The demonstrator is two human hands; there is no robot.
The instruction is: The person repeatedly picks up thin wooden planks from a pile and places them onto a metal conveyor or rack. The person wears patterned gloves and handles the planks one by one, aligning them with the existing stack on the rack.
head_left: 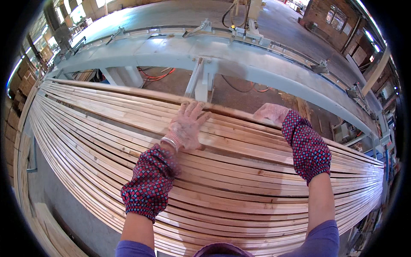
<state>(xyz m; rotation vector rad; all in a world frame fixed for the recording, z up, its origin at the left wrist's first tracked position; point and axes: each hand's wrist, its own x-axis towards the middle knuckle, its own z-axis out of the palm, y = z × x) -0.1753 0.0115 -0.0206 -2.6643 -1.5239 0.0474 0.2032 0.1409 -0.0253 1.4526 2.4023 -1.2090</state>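
Long, narrow wooden strips [239, 169] lie side by side in a wide bed in front of me, with dark gaps between some of them. My left hand [186, 124], in a pale, worn glove, rests flat across the far strips, its fingers spread and pointing away from me. Farther right, my gloved right hand [272, 113] has its fingers curled over the farthest wooden strip [231, 112], which stands slightly apart from its neighbours. The undersides of those fingers are hidden. Red and blue patterned sleeve covers [150, 182] wrap both forearms.
Beyond the strips runs a long pale-blue machine beam [167, 49] with metal clamps [201, 28] along it. A metal support arm [195, 77] reaches from it toward the strips. Orange cables [160, 76] lie on the floor behind. More timber [53, 231] is at the lower left.
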